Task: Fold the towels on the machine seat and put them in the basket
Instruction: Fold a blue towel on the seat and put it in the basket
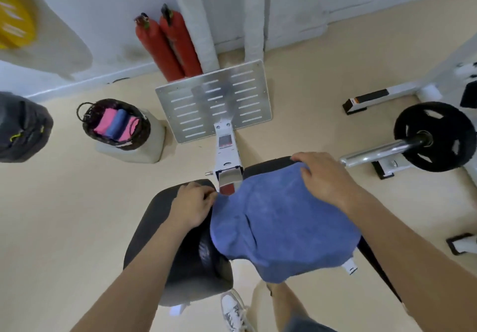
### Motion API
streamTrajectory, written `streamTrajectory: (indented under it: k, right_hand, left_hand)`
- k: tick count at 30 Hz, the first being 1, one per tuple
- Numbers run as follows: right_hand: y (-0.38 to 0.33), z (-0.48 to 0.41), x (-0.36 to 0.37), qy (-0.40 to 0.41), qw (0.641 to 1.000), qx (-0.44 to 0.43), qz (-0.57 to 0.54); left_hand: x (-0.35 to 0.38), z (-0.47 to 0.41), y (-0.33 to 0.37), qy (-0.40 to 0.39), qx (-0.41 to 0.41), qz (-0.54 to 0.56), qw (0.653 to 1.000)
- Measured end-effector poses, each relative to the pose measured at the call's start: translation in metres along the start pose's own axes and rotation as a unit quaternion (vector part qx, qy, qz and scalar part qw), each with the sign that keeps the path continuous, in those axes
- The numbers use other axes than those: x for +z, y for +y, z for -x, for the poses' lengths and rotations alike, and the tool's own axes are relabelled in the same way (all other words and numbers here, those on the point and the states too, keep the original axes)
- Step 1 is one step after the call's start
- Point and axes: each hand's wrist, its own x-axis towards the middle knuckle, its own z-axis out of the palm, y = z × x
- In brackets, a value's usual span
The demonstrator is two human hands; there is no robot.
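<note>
A blue towel (278, 223) lies spread over the black machine seat (157, 233), its near edge hanging off the front. My left hand (193, 206) pinches the towel's far left corner. My right hand (325, 177) grips the far right corner at the seat's far edge. A dark wicker basket (89, 118) stands on a pale block at the left, holding rolled pink and blue towels (116, 125).
The machine's metal footplate (214, 102) rises ahead, with two red fire extinguishers (167, 45) behind it by the wall. A barbell with a black weight plate (433, 135) lies at the right. A dark bag (23, 127) sits far left. My white shoe (235, 308) is below.
</note>
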Motion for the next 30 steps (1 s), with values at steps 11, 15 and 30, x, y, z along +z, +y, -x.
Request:
streamTrajectory:
  k: [11,15,30]
  right_hand:
    - [0.036,-0.077,0.004,-0.196,0.976,0.039,0.092]
    - [0.035,-0.082,-0.005,-0.211,0.975,0.05,0.054]
    - [0.031,-0.092,-0.017,0.034,0.997,0.061,-0.036]
  left_hand:
    - [0.008,-0.068,0.03,-0.295,-0.021,-0.076,0.952]
    - [0.002,-0.077,0.021,-0.287,-0.003,-0.002,0.958]
    - [-0.018,-0.078,-0.006,0.033,-0.11,0.076,0.99]
